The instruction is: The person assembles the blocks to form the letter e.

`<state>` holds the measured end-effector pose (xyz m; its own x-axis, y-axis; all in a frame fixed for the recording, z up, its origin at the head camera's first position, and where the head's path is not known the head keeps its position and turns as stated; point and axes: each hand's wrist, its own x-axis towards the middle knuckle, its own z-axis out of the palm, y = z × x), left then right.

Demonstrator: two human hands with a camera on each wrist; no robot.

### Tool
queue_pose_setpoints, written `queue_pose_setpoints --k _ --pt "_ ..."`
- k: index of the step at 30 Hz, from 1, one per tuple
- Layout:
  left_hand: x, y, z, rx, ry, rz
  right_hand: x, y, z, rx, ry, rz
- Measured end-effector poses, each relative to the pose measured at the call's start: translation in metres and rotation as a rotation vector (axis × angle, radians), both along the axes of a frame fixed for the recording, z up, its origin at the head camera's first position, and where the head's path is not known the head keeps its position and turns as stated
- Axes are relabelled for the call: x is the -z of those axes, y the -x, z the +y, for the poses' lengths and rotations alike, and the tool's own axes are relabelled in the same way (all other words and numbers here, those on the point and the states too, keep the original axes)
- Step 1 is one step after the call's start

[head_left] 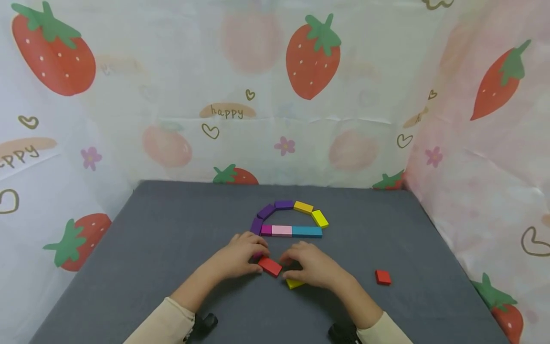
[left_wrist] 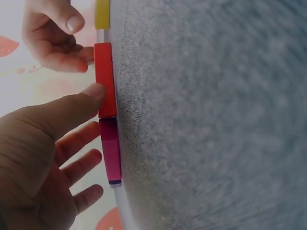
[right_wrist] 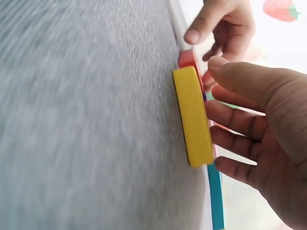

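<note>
My left hand reaches to the left end of a red block, its thumb on the near side and its index finger hidden behind. A magenta block joins that end, partly covered by the left fingers in the head view. My right hand is just right of the red block, fingers loosely bent and thumb apart from them. Below its thumb lies a yellow block, the right fingertips at its far side; nothing is held there.
Beyond the hands, purple blocks, an orange-yellow block and a bright yellow block form an arch. Under it runs a straight row with a pink block and a blue block. A small red block lies apart at right on the grey table.
</note>
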<state>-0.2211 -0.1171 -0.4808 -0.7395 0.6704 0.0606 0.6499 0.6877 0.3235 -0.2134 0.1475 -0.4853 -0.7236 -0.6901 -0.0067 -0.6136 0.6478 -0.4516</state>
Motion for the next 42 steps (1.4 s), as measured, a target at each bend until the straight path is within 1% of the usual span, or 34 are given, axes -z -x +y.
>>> queue_pose_setpoints --k 3,6,13,19,27,32,38,42 --pt "0.0 0.002 0.0 -0.008 0.042 0.016 -0.001 -0.001 0.006 -0.006 -0.001 0.003" --pt "0.002 0.004 0.0 -0.012 0.061 0.026 0.0 -0.003 0.012 -0.005 -0.004 0.002" --pt "0.005 0.007 0.0 0.004 0.067 0.034 0.006 -0.005 0.025 -0.003 0.0 -0.002" --pt "0.006 0.007 0.001 0.025 0.06 0.03 0.011 -0.004 0.035 -0.028 0.024 -0.026" --pt "0.007 0.01 0.002 0.044 0.063 -0.001 0.012 -0.002 0.043 -0.037 0.039 -0.09" --pt "0.003 0.014 0.003 0.055 0.049 -0.043 0.012 -0.001 0.045 -0.042 0.051 -0.09" --pt "0.004 0.016 0.003 0.07 0.054 -0.063 0.013 0.0 0.047 -0.051 0.045 -0.092" --pt "0.004 0.016 0.004 0.07 0.055 -0.076 0.014 0.0 0.047 -0.059 0.046 -0.078"
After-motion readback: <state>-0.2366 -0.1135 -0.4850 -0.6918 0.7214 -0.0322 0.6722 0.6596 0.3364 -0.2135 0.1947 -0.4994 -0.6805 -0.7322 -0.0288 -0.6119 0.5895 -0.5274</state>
